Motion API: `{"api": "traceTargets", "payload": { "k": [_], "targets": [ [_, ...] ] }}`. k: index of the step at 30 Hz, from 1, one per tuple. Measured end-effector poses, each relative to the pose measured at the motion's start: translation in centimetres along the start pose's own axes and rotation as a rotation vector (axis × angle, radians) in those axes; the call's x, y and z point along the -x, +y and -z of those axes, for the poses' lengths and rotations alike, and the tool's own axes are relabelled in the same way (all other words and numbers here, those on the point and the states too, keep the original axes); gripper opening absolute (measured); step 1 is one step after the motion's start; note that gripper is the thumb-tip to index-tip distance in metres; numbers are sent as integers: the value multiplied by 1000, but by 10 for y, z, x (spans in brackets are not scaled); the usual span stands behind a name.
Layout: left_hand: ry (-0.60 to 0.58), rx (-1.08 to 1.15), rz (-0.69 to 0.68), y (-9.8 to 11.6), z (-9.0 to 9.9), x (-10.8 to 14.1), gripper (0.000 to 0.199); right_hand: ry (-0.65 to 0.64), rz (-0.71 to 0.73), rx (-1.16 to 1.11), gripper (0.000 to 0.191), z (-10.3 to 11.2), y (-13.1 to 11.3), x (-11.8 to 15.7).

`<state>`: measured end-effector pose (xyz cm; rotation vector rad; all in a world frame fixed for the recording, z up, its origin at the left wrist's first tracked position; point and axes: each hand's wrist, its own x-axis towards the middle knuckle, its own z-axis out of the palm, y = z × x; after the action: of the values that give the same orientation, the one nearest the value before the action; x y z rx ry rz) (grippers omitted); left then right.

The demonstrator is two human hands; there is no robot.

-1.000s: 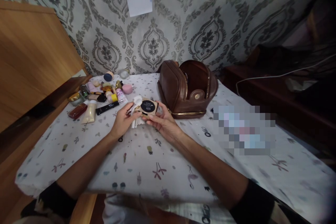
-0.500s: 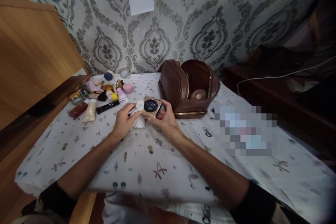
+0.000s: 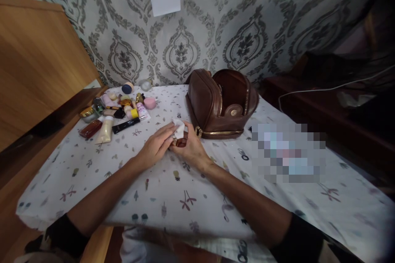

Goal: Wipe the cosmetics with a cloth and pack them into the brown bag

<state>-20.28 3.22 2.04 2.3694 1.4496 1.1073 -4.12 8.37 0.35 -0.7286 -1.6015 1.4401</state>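
My right hand (image 3: 195,150) grips a compact case (image 3: 181,143), its thumb and fingers around the edges. Only a gold and brownish strip of the case shows between my hands. My left hand (image 3: 158,144) presses a crumpled white wipe (image 3: 178,128) against the case, fingers stretched together over it. Just behind and to the right stands a brown leather toiletry bag (image 3: 205,98), unzipped with its flap down. Both hands are above the patterned white cloth (image 3: 160,197).
Several cosmetics lie at the left, including a cream tube (image 3: 105,130), a black tube (image 3: 126,125), a reddish-brown case (image 3: 90,129) and a pink jar (image 3: 150,103). A wooden panel (image 3: 40,49) borders the left side. A blurred patch (image 3: 288,154) covers something at the right.
The compact has been tilted, so its dark round label no longer shows. My left hand has moved the wipe right and up onto the case.
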Motion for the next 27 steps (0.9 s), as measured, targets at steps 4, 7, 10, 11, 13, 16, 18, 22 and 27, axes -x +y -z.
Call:
{"api": "traceTargets", "payload": {
  "k": [4,7,10,11,13,16,18,22,27],
  "targets": [
    [-1,49,-172,5,1,1,35,92,71,81,83,5,-1,-3],
    [56,80,-214,2,4,0,30,122,13,-86,91,6,3,-7],
    [133,75,-171,-3,6,-1,25,172,-62,-260,92,6,6,-11],
    [156,73,-137,-4,7,-1,24,189,-73,-293,92,5,6,-11],
    [186,78,-29,-6,8,-2,22,202,-77,-329,90,4,4,-11],
    [197,156,188,-7,9,-4,25,175,-77,-349,88,3,-1,-9],
    [188,253,308,-7,9,-5,28,154,-75,-351,89,2,-5,-7],
    [246,467,446,-12,6,-7,29,81,-74,-315,89,-1,-8,-3],
    [360,705,537,-18,2,-8,30,41,10,-111,84,-1,-6,0]
  ]
}}
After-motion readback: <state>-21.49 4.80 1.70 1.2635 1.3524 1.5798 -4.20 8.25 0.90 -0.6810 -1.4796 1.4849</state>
